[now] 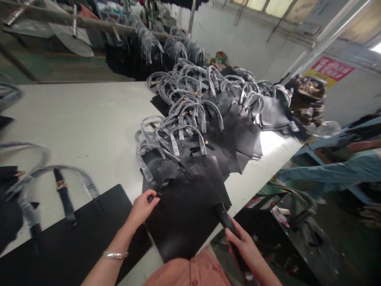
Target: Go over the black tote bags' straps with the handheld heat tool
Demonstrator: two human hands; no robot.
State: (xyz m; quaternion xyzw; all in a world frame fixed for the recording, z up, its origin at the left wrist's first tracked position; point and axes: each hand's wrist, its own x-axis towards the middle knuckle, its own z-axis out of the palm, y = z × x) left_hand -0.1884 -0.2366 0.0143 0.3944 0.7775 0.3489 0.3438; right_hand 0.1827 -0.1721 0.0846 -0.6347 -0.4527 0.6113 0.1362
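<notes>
A black bag panel lies flat on the table in front of me. At its upper left edge my left hand is closed in a pinch on a short black strap. My right hand is wrapped around a long black tool with a flat, wide tip; I cannot make out its exact kind. The tip is over the panel's right side, and whether it touches is unclear. Beyond, overlapping black panels carry plastic-wrapped handles.
On the left lies another black panel with a wrapped handle and a buckled strap. The white table runs back to a rail hung with bag pieces. At right are a black box and a person's leg.
</notes>
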